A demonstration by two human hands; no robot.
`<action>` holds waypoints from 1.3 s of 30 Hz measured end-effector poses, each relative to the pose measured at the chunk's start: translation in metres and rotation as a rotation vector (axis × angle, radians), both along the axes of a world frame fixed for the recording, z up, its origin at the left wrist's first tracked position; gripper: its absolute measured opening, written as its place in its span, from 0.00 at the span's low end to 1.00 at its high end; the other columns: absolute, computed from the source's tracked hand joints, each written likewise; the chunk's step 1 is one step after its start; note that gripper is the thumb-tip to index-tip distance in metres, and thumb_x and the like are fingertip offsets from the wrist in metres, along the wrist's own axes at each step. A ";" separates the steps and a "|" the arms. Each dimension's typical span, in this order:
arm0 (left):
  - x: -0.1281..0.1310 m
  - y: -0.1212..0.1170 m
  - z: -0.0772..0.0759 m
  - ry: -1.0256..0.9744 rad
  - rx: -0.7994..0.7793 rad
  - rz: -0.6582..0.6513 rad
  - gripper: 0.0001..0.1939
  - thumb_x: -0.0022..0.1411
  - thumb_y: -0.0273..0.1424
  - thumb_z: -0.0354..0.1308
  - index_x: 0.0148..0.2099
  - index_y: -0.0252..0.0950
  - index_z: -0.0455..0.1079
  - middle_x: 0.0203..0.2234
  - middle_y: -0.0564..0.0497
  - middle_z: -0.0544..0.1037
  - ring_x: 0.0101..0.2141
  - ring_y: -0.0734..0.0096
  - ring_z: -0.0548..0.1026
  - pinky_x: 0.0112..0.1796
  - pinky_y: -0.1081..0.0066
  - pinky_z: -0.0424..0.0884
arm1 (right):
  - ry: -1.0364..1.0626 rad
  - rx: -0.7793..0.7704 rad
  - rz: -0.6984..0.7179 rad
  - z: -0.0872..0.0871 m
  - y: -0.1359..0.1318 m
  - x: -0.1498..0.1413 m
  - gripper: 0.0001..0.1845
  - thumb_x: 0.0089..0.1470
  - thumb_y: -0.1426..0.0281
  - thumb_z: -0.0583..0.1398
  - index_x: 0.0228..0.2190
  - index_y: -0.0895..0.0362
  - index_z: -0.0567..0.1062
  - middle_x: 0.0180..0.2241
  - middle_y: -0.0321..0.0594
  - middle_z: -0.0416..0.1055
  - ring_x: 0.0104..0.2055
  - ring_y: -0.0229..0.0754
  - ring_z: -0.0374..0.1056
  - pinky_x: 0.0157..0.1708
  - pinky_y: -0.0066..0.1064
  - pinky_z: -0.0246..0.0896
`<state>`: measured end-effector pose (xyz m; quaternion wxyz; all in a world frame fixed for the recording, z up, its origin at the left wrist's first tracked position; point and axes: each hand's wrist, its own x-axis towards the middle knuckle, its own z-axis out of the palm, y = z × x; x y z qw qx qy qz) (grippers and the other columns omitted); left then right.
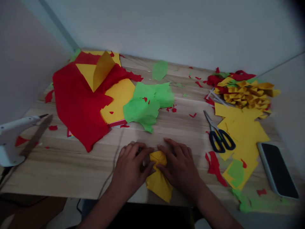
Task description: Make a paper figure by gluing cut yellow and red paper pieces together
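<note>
A small folded yellow paper piece (159,178) lies at the near edge of the wooden table (71,159). My left hand (132,167) presses on its left side with fingers curled down onto the fold. My right hand (178,163) presses on its right side, fingertips meeting the left hand's at the paper's top. Both hands pinch the same yellow piece.
Red crepe paper (76,98), yellow sheets (119,98) and green crepe paper (147,105) lie at the back left. Black-handled scissors (219,135) rest on yellow scraps (240,130) at right, beside a phone (277,168). Folded yellow pieces (247,92) pile at back right. A glue gun (14,133) stands left.
</note>
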<state>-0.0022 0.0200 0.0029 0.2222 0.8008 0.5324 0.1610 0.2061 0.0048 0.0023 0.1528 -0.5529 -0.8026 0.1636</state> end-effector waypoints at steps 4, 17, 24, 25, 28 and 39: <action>0.003 0.000 0.002 -0.023 0.011 -0.002 0.10 0.62 0.34 0.59 0.46 0.43 0.72 0.45 0.47 0.72 0.44 0.56 0.68 0.42 0.57 0.64 | 0.058 -0.033 0.005 0.006 0.004 -0.002 0.17 0.54 0.62 0.65 0.44 0.54 0.73 0.54 0.50 0.65 0.55 0.55 0.59 0.52 0.49 0.56; 0.012 0.009 0.009 -0.186 -0.139 0.002 0.06 0.58 0.31 0.62 0.40 0.40 0.74 0.40 0.48 0.77 0.43 0.59 0.71 0.44 0.59 0.65 | 0.179 -0.253 0.012 0.018 0.026 -0.007 0.07 0.50 0.69 0.67 0.30 0.55 0.74 0.31 0.37 0.72 0.35 0.42 0.66 0.36 0.33 0.58; 0.029 0.079 0.024 -0.911 -0.502 0.200 0.15 0.50 0.40 0.66 0.33 0.34 0.70 0.24 0.55 0.73 0.25 0.74 0.70 0.28 0.74 0.66 | 0.829 -0.429 -0.166 0.035 0.084 -0.003 0.15 0.48 0.59 0.66 0.23 0.56 0.70 0.20 0.30 0.65 0.22 0.34 0.59 0.21 0.25 0.53; 0.031 0.092 0.029 -0.915 -0.534 0.168 0.16 0.48 0.41 0.67 0.32 0.33 0.70 0.23 0.55 0.73 0.24 0.75 0.69 0.27 0.75 0.65 | 0.898 -0.453 -0.209 0.034 0.093 -0.003 0.16 0.46 0.58 0.66 0.22 0.56 0.69 0.19 0.30 0.65 0.21 0.34 0.59 0.21 0.25 0.53; 0.037 0.127 0.038 -0.845 -0.569 0.106 0.16 0.49 0.42 0.65 0.29 0.32 0.70 0.20 0.55 0.72 0.22 0.77 0.68 0.25 0.76 0.62 | 1.098 -0.536 -0.257 0.023 0.113 -0.005 0.16 0.40 0.58 0.69 0.22 0.55 0.71 0.20 0.30 0.68 0.21 0.34 0.63 0.23 0.26 0.59; 0.034 0.143 0.001 -0.914 -0.581 0.095 0.20 0.50 0.43 0.67 0.25 0.35 0.63 0.18 0.59 0.66 0.19 0.81 0.63 0.21 0.78 0.58 | 1.246 -0.527 -0.359 -0.005 0.120 -0.001 0.20 0.38 0.58 0.71 0.20 0.55 0.68 0.19 0.29 0.68 0.20 0.33 0.63 0.23 0.25 0.60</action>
